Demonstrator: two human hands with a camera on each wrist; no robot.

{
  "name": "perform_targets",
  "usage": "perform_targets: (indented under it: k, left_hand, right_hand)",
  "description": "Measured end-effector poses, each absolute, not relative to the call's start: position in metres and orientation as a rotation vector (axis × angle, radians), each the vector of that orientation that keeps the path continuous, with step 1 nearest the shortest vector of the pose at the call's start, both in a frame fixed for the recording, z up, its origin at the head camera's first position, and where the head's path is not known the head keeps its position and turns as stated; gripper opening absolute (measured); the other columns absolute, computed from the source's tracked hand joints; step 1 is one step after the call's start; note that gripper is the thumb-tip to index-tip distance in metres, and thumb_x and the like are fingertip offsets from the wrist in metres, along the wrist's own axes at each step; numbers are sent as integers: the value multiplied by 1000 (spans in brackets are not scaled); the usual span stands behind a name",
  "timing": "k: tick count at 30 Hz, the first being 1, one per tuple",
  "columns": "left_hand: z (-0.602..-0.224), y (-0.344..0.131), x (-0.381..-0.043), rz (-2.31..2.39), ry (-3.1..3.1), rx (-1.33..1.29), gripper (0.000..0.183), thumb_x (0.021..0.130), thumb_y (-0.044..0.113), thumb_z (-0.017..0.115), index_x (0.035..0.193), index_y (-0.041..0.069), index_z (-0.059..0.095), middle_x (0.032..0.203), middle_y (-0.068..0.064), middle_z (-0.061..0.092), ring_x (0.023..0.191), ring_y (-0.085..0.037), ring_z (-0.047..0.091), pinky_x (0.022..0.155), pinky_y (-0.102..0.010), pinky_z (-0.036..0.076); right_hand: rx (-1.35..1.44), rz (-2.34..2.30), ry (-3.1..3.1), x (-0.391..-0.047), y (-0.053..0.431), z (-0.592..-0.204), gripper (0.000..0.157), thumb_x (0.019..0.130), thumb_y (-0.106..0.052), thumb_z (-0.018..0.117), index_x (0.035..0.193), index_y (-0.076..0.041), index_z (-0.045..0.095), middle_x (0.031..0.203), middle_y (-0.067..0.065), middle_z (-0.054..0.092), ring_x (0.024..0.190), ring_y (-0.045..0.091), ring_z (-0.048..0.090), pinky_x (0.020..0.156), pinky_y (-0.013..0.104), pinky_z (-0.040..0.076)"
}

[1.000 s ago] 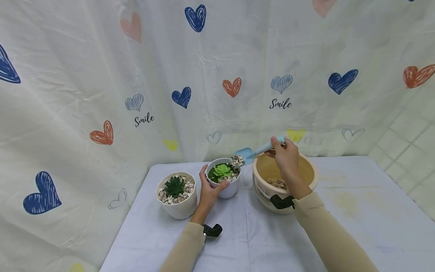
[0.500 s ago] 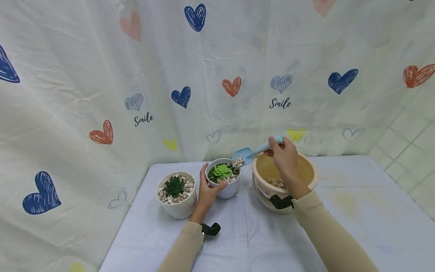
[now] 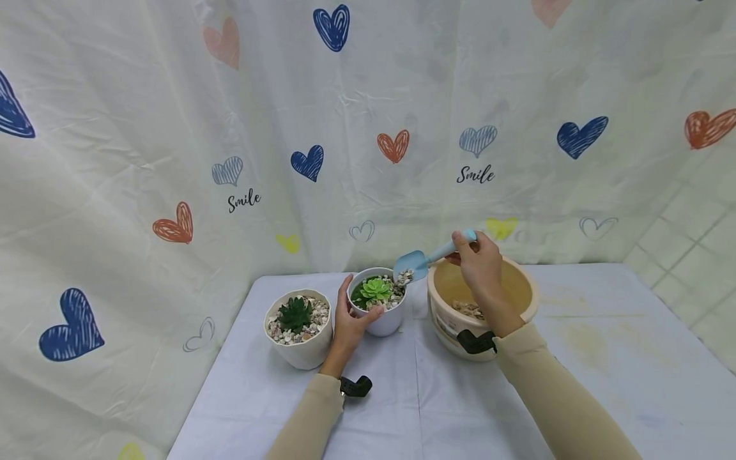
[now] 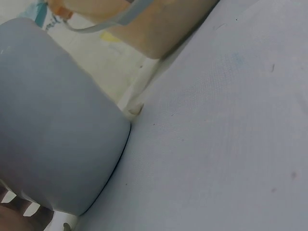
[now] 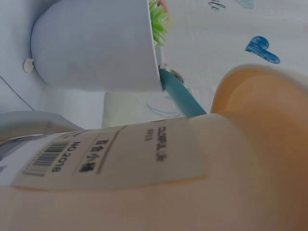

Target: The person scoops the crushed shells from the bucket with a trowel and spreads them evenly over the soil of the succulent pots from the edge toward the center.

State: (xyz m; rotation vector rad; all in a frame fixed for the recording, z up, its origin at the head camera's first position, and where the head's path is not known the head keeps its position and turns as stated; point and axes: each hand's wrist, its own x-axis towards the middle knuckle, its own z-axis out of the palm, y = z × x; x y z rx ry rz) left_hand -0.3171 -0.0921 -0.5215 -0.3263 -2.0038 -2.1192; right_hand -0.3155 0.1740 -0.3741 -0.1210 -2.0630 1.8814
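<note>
My left hand (image 3: 349, 329) holds the side of a small white pot (image 3: 386, 323), thumb near the front rim. Inside it a light green succulent (image 3: 375, 289) stands among pebbles and dark green filling. My right hand (image 3: 482, 265) grips the handle of a light blue trowel (image 3: 409, 262). Its blade tilts down at the pot's right rim, with some pebbles (image 3: 405, 276) at the tip. In the right wrist view the trowel blade (image 5: 180, 94) meets the rim of the small pot (image 5: 96, 48); the right hand is out of sight there. Only fingers (image 4: 24, 219) of the left hand show in the left wrist view.
A large cream pot (image 3: 451, 335) with pebbles at its bottom stands under my right forearm. At left, a white pot (image 3: 305, 354) holds a dark green succulent (image 3: 295, 315) in pebbles. A heart-printed cloth (image 3: 356, 191) hangs behind the table (image 3: 391, 396).
The trowel and right hand have shifted slightly left, toward the small pot. Fewer pebbles lie on the blade, and more show in the pot beside the succulent. My left hand keeps its hold.
</note>
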Motion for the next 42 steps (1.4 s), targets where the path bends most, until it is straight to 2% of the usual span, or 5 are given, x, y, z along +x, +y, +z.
perform_targets:
  k: [11,22,33,38,42]
  left_hand:
    - [-523,-92,-319,-2116,-1971,-285,107,77,12,87,163,21,24,158,-20,39,139,-33,45,111,-53,41]
    - [-522,-98,-317,-2236,-1994,-414,95,86,14,77,160,21,19,153,-17,43,132,-23,53,104,-29,47]
    - [-522,-100,-316,-2127,-2053,-522,79,92,19,57,163,21,23,164,-14,32,146,-29,36,116,-41,32]
    - [-522,-99,-315,-2139,-2000,-564,71,95,15,50,160,14,21,155,-25,42,134,-26,50,111,-31,38]
    - [-520,-97,-312,-2114,-2031,-539,68,97,18,51,158,18,21,154,-24,42,132,-25,51,109,-34,41]
  right_hand:
    - [-105,1875,-2056,-315,174,-373,47,101,-45,59,122,-3,62,103,13,66,88,14,75,86,32,61]
    - [-104,1876,-2039,-314,174,-372,44,101,-45,59,118,-4,61,99,9,65,84,9,75,84,30,61]
    - [-102,1866,-2043,-314,174,-372,46,100,-45,59,120,-3,61,99,8,66,84,8,75,81,26,61]
    - [-85,1860,-2065,-314,173,-373,49,100,-47,59,122,-3,61,104,12,66,87,8,75,84,26,60]
    - [-81,1869,-2065,-314,172,-374,49,100,-47,59,123,-4,61,106,14,67,89,12,75,86,29,60]
